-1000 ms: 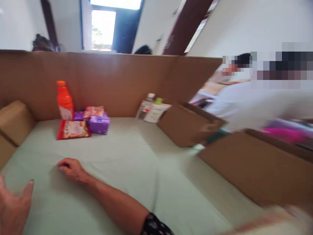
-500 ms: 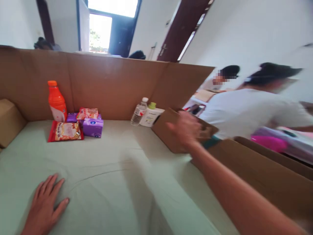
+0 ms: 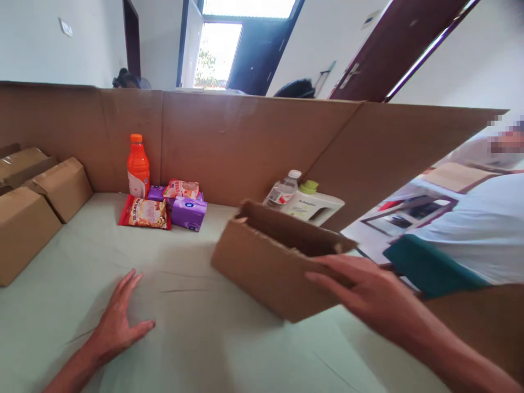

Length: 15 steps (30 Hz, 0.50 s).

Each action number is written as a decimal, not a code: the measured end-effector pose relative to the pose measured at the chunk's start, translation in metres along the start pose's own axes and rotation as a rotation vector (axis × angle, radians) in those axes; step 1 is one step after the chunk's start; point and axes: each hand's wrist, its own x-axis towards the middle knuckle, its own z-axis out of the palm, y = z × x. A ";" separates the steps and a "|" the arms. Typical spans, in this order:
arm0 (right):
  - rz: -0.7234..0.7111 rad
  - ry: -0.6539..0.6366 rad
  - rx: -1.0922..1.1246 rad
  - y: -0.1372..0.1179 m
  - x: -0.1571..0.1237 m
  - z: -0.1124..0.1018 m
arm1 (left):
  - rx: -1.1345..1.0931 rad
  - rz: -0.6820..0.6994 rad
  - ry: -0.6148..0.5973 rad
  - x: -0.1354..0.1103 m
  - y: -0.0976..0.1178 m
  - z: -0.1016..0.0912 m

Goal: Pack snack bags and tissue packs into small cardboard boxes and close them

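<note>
My right hand (image 3: 347, 281) grips the right end of an open-topped cardboard box (image 3: 270, 267), thumb against its near side and fingers at the rim. The box sits at a slant on the pale green cloth (image 3: 184, 311), and its inside is dark. My left hand (image 3: 118, 319) is over the cloth at the lower left, thumb and fingers apart, holding nothing. Behind the box stand a clear water bottle (image 3: 283, 190) and a white jug with a green cap (image 3: 315, 206), both partly hidden by it.
Further left are an orange drink bottle (image 3: 138, 169), a red snack bag (image 3: 145, 212), a pink packet (image 3: 182, 189) and purple tissue packs (image 3: 188, 213). Cardboard boxes (image 3: 24, 229) line the left edge. A tall cardboard wall (image 3: 229, 142) runs behind. A person in white (image 3: 483, 229) is at the right.
The cardboard box has come nearer and away from the right side, with my right hand now at its right end. My left hand has lifted and turned. The view has swung right.
</note>
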 end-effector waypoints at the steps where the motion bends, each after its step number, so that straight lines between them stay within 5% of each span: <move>1: -0.106 -0.113 -0.031 -0.032 -0.005 0.010 | -0.068 -0.002 0.014 0.000 0.005 -0.005; 4: -0.331 -0.439 0.043 -0.117 -0.009 0.038 | -0.268 0.036 0.057 -0.004 0.019 -0.022; 7: -0.405 -0.635 0.159 -0.160 -0.010 0.056 | -0.486 0.036 0.034 -0.011 0.023 -0.038; 10: -0.318 -0.478 0.329 -0.152 -0.014 0.070 | -0.588 0.002 -0.002 -0.013 0.019 -0.048; 13: 0.027 -0.091 0.474 -0.119 -0.019 0.093 | -0.618 0.021 -0.010 -0.005 0.013 -0.051; 15: 0.276 -0.080 0.524 -0.100 -0.023 0.109 | -0.633 0.040 -0.020 0.004 0.010 -0.052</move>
